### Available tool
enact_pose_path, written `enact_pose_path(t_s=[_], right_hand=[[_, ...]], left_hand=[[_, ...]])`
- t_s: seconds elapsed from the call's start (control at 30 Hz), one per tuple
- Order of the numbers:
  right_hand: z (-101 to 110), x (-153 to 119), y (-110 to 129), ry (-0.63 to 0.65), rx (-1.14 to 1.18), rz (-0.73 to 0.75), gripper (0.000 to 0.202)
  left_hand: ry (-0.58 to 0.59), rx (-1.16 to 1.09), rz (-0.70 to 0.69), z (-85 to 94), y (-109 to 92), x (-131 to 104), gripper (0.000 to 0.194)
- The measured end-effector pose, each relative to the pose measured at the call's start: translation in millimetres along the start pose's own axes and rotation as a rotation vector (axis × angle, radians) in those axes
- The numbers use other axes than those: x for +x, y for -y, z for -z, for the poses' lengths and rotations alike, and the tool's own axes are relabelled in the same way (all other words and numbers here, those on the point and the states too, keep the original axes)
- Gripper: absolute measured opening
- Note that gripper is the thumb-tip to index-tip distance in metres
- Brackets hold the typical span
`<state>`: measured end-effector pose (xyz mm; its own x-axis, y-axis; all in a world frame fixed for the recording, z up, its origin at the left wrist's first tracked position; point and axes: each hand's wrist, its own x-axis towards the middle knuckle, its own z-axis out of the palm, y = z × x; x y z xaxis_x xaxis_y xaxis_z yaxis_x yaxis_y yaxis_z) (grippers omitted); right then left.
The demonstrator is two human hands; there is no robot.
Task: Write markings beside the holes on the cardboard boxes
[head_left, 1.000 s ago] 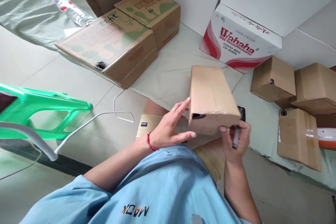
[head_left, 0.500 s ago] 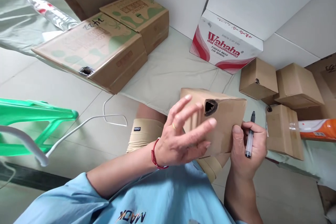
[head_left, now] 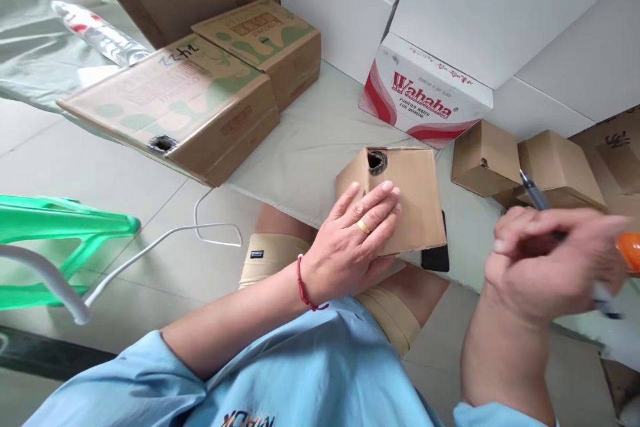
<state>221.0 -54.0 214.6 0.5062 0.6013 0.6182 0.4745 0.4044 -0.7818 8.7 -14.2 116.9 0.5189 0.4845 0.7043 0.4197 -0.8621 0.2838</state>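
A small brown cardboard box (head_left: 415,200) stands at the near edge of the cloth-covered table, a dark-rimmed hole in its upper corner. Flat on the box's near side lies my left hand (head_left: 357,237), its fingers stretched out. My right hand (head_left: 555,260), partly blurred, is raised at the right, apart from the box. It grips a pen (head_left: 534,191), whose dark tip points up and left. Part of a black phone-like object (head_left: 436,247) shows behind the box's right side.
Two printed cartons (head_left: 170,100) (head_left: 265,40) stand at the left. Behind is a white and red Wahaha box (head_left: 425,90). Small brown boxes (head_left: 487,157) sit at the right. A green plastic stool (head_left: 65,223) and a white wire hanger (head_left: 165,233) are at lower left.
My right hand has let go of the box and moved right with the pen. My left hand now rests on the box, which has turned and shifted slightly away. The black object has come into view.
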Motion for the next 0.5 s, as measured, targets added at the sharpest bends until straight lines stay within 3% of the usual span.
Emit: enact_pose_path(t_s=[0.1,0.17,0.27,0.37,0.5], right_hand=[[-15.0,27.1,17.7,0.383,0.229,-0.248,0.055],[-33.5,40.5,20.5,0.549,0.264,-0.312,0.051],[-71.3,55.7,8.8,0.704,0.230,-0.316,0.030],[-110.3,65.3,-12.1,0.824,0.228,-0.302,0.022],[-140.4,62.0,-33.3,0.841,0.241,-0.309,0.025]], left_hand=[[-0.068,-0.045,0.017,-12.1,14.3,7.8,0.062],[-0.132,-0.054,0.029,-19.3,24.1,12.1,0.065],[-0.176,-0.055,-0.004,-26.9,33.1,14.0,0.066],[-0.224,-0.035,-0.024,-32.2,38.3,11.0,0.065],[-0.331,-0.016,-0.092,-38.9,52.8,5.0,0.069]])
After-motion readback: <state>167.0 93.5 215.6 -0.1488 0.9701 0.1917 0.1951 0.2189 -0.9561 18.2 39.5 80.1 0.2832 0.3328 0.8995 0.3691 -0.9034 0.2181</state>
